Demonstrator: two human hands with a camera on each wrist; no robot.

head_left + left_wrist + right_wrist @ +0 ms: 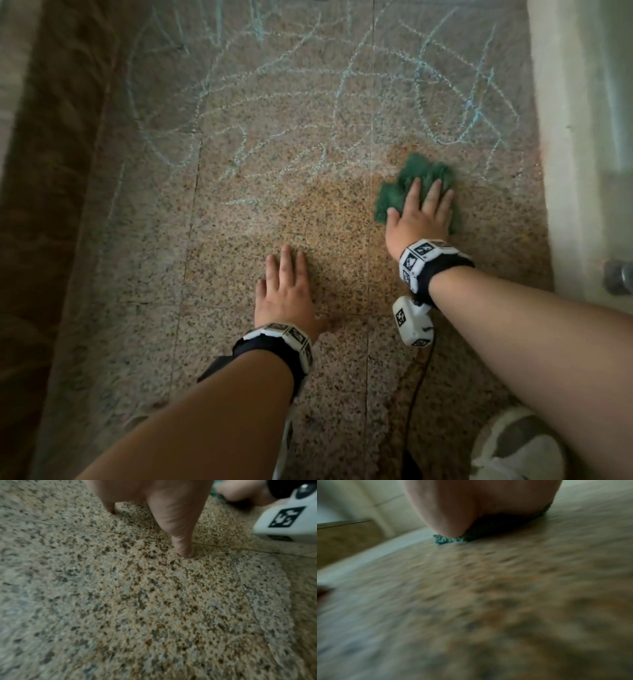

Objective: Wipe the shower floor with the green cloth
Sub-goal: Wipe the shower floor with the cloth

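While left hand [286, 294] is lying flat, fingers straight, on speckled granite shower floor [239, 212], right hand [419, 219] is pressing crumpled fuzzy green cloth [411, 185] near right edge, fingers extended; cloth underside hidden.

We can read no text; only black-and-white marker squares on the wristbands [424, 255] and camera [288, 517].

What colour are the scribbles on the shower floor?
Pale blue scribbles, like chalk, on the speckled tan shower floor. The head view shows them best.
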